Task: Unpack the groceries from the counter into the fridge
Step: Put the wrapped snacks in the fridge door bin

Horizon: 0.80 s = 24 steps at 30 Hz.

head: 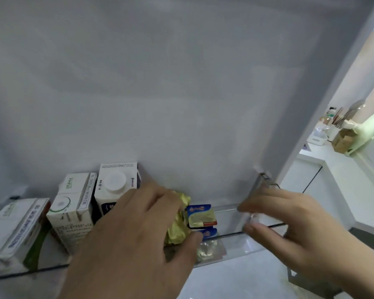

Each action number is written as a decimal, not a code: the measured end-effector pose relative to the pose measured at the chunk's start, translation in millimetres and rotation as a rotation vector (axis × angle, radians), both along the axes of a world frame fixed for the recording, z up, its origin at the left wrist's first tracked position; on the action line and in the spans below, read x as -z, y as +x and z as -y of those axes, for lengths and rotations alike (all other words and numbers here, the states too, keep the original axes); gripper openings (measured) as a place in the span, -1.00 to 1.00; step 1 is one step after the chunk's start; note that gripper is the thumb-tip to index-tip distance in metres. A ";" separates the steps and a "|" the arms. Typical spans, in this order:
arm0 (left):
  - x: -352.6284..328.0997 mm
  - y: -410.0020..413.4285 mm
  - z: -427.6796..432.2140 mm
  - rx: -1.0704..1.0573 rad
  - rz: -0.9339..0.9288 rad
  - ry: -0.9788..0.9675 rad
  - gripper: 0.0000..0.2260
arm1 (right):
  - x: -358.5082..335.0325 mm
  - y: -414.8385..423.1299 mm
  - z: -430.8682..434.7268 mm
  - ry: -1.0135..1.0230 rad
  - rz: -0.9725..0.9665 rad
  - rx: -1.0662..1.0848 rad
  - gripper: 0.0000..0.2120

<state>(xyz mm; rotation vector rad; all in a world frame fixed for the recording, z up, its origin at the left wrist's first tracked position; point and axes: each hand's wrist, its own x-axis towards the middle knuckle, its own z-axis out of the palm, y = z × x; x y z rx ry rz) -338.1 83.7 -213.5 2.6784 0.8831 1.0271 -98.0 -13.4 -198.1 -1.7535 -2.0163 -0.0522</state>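
White fridge-door shelf (231, 234): three white cartons (73, 208), two blue-lidded tubs (201, 215); left hand (134, 234) gripping half-hidden gold foil block (177, 227); right hand (289, 223) blurred, grip untellable.

- Three milk cartons (73, 210) stand side by side along the door shelf (255, 246) from 7 to 9 o'clock, with no passage between them.
- A gold foil pack (178, 231), gripped by the left hand (134, 240), and two small blue packs (201, 215) just beside it fill 6 o'clock.
- Free room lies at the shelf end at 4 o'clock, beyond the right hand (289, 229).
- There is open space above the cartons, from 10 to 2 o'clock.
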 end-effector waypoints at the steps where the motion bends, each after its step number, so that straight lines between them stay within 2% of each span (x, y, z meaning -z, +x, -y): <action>1: 0.9 0.8 0.4 0.013 -0.016 0.032 -0.76 | 6.9 0.9 3.3 0.035 0.058 -0.015 -0.65; 3: 3.9 2.8 0.0 0.036 -0.078 0.093 -0.73 | 17.8 2.2 3.6 0.142 0.132 -0.037 -0.67; 5: 4.5 2.3 1.1 0.036 -0.125 0.093 -0.72 | 24.7 3.9 1.0 0.235 0.127 -0.045 -0.68; 9: 4.9 2.0 7.5 -0.012 -0.168 0.059 -0.72 | 35.5 6.9 -2.6 0.324 0.104 -0.076 -0.65; 11: 3.6 1.4 9.6 -0.030 -0.149 -0.027 -0.74 | 39.1 7.7 -1.3 0.328 0.132 -0.067 -0.66; 14: 1.1 2.3 17.9 -0.124 -0.117 -0.106 -0.82 | 44.5 14.0 16.5 0.330 0.134 -0.027 -0.84; 15: 3.1 4.3 22.4 -0.157 -0.089 -0.107 -0.85 | 46.5 18.6 27.9 0.323 0.120 0.003 -0.85; 17: 4.9 18.4 39.2 -0.199 0.002 -0.117 -0.95 | 48.9 32.0 58.9 0.282 0.073 0.085 -0.72; 20: 10.1 46.7 71.8 -0.195 0.168 -0.165 -0.75 | 61.1 55.6 102.8 0.189 -0.008 0.277 -0.65; 22: 12.2 73.6 101.1 -0.116 0.120 -0.133 -0.76 | 70.7 78.5 140.0 0.098 -0.036 0.391 -0.64; 24: 17.4 99.7 124.9 -0.018 0.027 -0.116 -0.67 | 74.7 99.8 181.3 0.018 -0.052 0.484 -0.61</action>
